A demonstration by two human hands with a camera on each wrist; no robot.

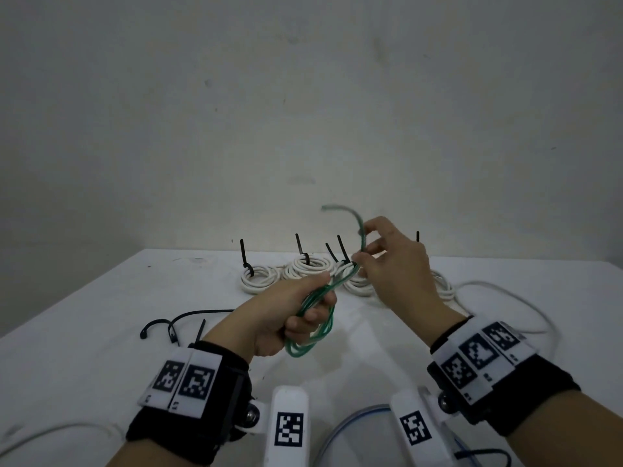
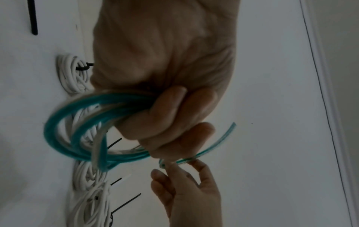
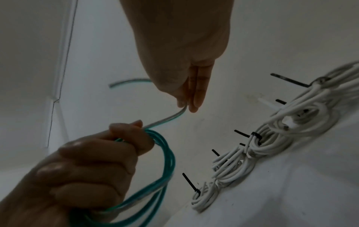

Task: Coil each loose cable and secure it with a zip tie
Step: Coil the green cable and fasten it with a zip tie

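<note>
A green translucent cable (image 1: 315, 326) is wound into several loops, and my left hand (image 1: 296, 315) grips the bundle in a fist above the table's middle. The loops (image 2: 77, 130) hang out past my left fingers (image 2: 170, 116). My right hand (image 1: 387, 257) pinches the cable's free tail (image 1: 357, 224) between thumb and fingers just above the left fist, and the tail's end curls up toward the wall. In the right wrist view the pinch (image 3: 186, 106) sits a short way from the coil (image 3: 159, 169).
Several white coils (image 1: 303, 267) tied with black zip ties (image 1: 243, 256) line the table's far edge. Loose black zip ties (image 1: 175, 326) lie at the left. Loose white cable (image 1: 505, 298) trails at the right, and a blue-tinted cable (image 1: 350, 423) lies near the front edge.
</note>
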